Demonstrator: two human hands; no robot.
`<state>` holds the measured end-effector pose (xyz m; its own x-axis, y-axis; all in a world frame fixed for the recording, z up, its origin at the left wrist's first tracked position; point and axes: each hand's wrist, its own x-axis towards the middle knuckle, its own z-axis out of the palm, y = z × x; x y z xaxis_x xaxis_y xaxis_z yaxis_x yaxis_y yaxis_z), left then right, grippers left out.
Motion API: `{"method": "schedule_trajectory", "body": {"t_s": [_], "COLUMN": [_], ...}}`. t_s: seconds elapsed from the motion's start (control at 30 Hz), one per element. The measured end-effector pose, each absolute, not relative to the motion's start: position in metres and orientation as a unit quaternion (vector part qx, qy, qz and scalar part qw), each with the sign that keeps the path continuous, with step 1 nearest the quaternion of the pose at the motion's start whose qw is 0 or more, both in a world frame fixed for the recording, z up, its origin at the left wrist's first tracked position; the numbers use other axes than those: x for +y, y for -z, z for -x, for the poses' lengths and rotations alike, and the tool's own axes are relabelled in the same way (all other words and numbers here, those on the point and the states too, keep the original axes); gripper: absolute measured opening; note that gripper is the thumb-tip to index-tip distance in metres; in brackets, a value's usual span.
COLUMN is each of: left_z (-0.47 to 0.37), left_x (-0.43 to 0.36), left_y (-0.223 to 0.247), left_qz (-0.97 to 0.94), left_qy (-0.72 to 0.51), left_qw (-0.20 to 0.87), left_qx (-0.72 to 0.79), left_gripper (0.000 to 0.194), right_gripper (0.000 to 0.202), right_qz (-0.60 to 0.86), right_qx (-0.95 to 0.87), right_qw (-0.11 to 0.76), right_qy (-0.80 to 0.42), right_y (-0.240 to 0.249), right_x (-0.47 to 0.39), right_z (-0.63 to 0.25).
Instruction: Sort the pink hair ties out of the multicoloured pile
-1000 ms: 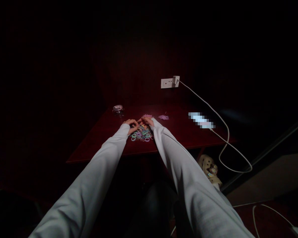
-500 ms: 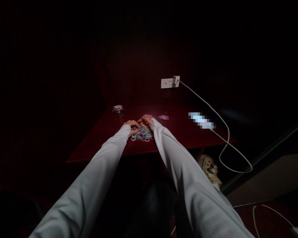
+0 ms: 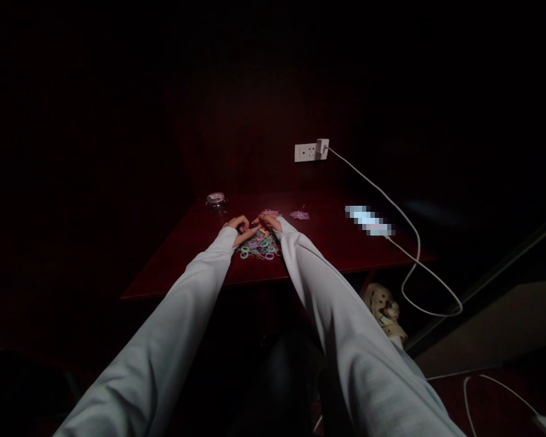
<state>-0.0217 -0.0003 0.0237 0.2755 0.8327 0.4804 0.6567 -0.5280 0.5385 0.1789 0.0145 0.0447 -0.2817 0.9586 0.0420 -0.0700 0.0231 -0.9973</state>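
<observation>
A loose heap of small coloured elastic hair ties (image 3: 260,247), mostly green, purple and grey, lies on the dark red table. Over its left edge is my left hand (image 3: 239,227), with bent fingers and its thumb stretched toward the other hand. My right hand (image 3: 270,223) hovers at the heap's far right side, its fingers pressed together and pointing left. The two hands' fingertips almost meet. Anything held in them is too small to make out. Just beyond my right hand lies a pink pile of hair ties (image 3: 270,212), and a purple pile (image 3: 299,215) sits to its right.
A clear jar with a lid (image 3: 216,201) stands at the back left of the table (image 3: 173,267). To the right, a blurred-out phone-like object (image 3: 368,221) is joined by a white cable (image 3: 416,237) to a wall socket (image 3: 306,152). A beige clog (image 3: 382,306) shows below the table.
My left hand has shifted slightly up and left, its fingers lifting from the heap while its thumb extends toward my right hand. My right hand has hardly moved.
</observation>
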Motion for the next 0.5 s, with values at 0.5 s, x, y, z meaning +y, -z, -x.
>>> {"method": "schedule_trajectory", "body": {"t_s": [0.5], "left_z": [0.021], "left_x": [0.0017], "left_y": [-0.0165], "left_qz": [-0.796], "left_qy": [-0.379], "left_qw": [0.147], "left_qx": [0.448], "left_gripper": [0.019], "right_gripper": [0.036], "right_qz": [0.385], "right_qx": [-0.582], "right_qw": [0.434], "right_qy": [-0.57], "right_y": [-0.0433], "right_x": [0.0208], "right_z": [-0.1803]}}
